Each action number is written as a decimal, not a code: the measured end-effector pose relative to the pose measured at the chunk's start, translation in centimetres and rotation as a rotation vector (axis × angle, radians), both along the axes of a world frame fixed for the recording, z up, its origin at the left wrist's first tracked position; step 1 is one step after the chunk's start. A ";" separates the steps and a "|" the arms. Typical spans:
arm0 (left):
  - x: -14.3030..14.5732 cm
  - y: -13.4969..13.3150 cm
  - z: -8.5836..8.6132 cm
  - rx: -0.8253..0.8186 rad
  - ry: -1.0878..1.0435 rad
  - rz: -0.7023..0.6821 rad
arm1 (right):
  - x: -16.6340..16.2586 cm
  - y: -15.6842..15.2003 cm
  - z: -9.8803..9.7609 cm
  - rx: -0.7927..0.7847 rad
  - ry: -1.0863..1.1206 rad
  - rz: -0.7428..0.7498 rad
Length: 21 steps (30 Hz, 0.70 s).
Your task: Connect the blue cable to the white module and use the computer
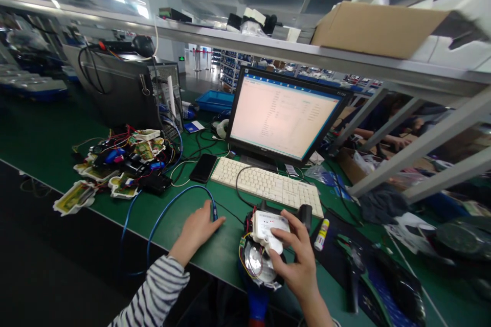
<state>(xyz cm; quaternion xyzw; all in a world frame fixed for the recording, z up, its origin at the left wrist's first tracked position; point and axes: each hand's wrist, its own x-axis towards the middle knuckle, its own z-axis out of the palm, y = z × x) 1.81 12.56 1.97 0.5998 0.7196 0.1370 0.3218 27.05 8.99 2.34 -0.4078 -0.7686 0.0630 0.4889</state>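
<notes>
My left hand (196,231) is at the bench edge, thumb and index finger around the plug end of a blue cable (180,190) that loops off to the left. My right hand (298,258) grips a white plastic housing (268,226) with printed text and small red marks. Under that housing sits an opened round device (256,260) with a shiny metallic inside and loose red, black and yellow wires. A blue part extends down from the device toward my lap. The fingers of my right hand cover part of the housing.
Behind my hands are a white keyboard (268,184), a lit monitor (286,115) and a black phone (203,167). Wired circuit boards in white cases (126,158) are heaped on the left. On the right lie a glue stick (321,235), green-handled pliers (368,281) and a black mouse (401,286).
</notes>
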 end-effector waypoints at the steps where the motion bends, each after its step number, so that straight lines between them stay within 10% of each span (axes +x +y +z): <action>1: 0.1 0.1 -0.3 0.001 -0.006 0.006 | 0.0 0.0 0.0 -0.004 0.002 -0.003; 8: -0.7 -0.2 -1.6 0.091 -0.292 0.046 | -0.4 -0.1 -0.1 -0.045 0.033 -0.016; 21: 3.5 -1.0 6.1 0.456 -0.852 0.169 | -0.5 0.1 -0.7 -0.092 0.095 0.029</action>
